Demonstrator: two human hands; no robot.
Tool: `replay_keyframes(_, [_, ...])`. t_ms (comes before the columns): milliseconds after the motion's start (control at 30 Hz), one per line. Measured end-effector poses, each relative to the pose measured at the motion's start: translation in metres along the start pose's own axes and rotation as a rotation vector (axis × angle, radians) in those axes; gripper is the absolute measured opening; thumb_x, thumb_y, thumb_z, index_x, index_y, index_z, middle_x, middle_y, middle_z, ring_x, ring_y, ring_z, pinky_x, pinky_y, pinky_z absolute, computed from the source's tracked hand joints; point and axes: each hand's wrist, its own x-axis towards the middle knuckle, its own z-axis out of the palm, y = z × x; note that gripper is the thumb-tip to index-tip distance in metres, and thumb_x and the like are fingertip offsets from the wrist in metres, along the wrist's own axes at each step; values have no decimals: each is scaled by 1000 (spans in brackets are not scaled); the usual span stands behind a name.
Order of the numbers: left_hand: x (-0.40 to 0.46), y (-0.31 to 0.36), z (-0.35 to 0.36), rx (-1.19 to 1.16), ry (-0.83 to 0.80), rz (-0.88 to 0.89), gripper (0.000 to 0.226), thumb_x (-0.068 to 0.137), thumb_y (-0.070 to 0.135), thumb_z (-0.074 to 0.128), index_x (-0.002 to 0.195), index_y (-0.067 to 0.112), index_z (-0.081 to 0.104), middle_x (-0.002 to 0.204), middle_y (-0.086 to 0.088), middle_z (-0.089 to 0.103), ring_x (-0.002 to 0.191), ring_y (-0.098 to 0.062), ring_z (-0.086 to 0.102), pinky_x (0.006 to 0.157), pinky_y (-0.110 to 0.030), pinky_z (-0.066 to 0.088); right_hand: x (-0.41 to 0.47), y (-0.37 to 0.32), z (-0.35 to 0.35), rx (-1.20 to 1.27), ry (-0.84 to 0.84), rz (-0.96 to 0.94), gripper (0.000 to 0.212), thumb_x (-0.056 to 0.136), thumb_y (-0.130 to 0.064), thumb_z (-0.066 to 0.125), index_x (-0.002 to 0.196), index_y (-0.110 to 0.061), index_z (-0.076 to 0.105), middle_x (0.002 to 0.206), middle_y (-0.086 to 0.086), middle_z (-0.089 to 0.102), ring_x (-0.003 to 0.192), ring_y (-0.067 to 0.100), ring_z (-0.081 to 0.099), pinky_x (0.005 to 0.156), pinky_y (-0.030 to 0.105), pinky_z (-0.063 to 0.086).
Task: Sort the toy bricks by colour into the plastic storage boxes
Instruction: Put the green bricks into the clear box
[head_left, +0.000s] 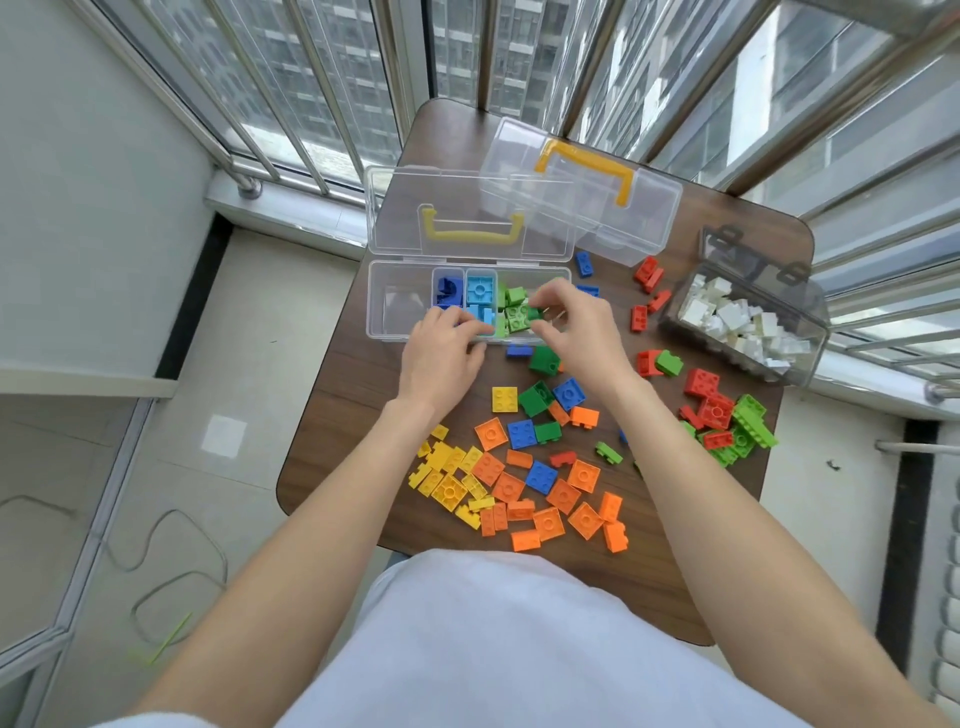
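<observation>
I am pinching a green brick (533, 314) with my right hand (576, 332) over the green section of the open clear storage box (395, 312) at frame centre. My left hand (441, 353) is resting on the box's near rim, fingers curled; what it grips I cannot tell. Orange bricks (550, 499) and yellow bricks (452, 478) are lying below on the brown table (337, 415); a box of white bricks (748, 322) is sitting at the right.

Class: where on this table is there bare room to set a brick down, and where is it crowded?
Bare wood shows on the table left of the yellow bricks, below the open box, and along the near right edge beyond the orange bricks. The middle and the green and red pile are crowded.
</observation>
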Motion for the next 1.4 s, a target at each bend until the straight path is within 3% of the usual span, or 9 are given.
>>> replay_keyframes(167, [-21,-38,-18,21,225,-227,40,84,20,66,122,20,56,125,-4,53,118,-21,44,95,-32,37,9,-36,31,150,37,5,32,85,-21,68,113,-17,54,98,-6,61,86,11,61,76,24,48])
replay_keyframes(467, [-31,-72,-25,-240,103,-404,58,88,21,63,141,15,40,132,-5,53,122,-20,47,99,-31,40,37,-83,103,-3,8,-45,26,87,-20,65,112,-10,64,107,6,68,91,20,64,85,38,51])
replay_keyframes(667, [-42,-57,-31,-174,180,-475,51,90,19,58,138,18,42,136,1,49,124,-15,43,95,-27,41,-9,-61,60,118,193,-49,22,92,-10,54,110,-10,67,105,-1,68,94,5,59,81,14,48])
replay_keyframes(733, [-49,-41,-32,-179,289,-420,37,90,19,57,127,18,51,124,2,55,113,-10,47,88,-21,41,-41,-40,41,130,260,-37,21,93,-8,52,107,-10,67,104,-2,67,92,3,57,77,5,42])
replay_keyframes(800, [-52,-20,-29,-217,291,-285,26,90,19,56,116,17,56,111,4,59,102,-7,51,83,-17,40,-75,-10,27,95,308,17,20,93,-7,52,104,-12,68,101,-2,67,92,7,57,78,12,41])
replay_keyframes(1033, [-54,69,37,-147,-276,219,27,91,21,56,117,17,57,107,2,62,104,-14,54,83,-31,48,-170,99,13,-102,396,276,20,84,0,57,96,-10,70,110,7,64,106,27,53,92,29,38])
replay_keyframes(1200, [-53,128,93,24,-438,363,39,87,18,57,126,12,51,118,-9,54,114,-27,48,83,-42,48,-206,151,-7,-189,423,576,40,82,-11,64,122,-14,58,129,16,46,115,36,43,100,42,37])
replay_keyframes(1300, [-59,154,113,295,-470,425,39,85,19,60,122,10,52,115,-10,53,109,-29,50,63,-37,44,-211,166,-13,-108,393,559,49,81,-15,68,127,-17,51,127,15,41,112,34,46,97,42,42])
replay_keyframes(1400, [-63,156,120,421,-400,407,29,66,14,78,91,12,63,94,-8,58,82,-26,58,41,-25,30,-207,167,-11,-151,307,485,45,82,-21,70,123,-21,51,123,12,37,106,32,48,86,40,49])
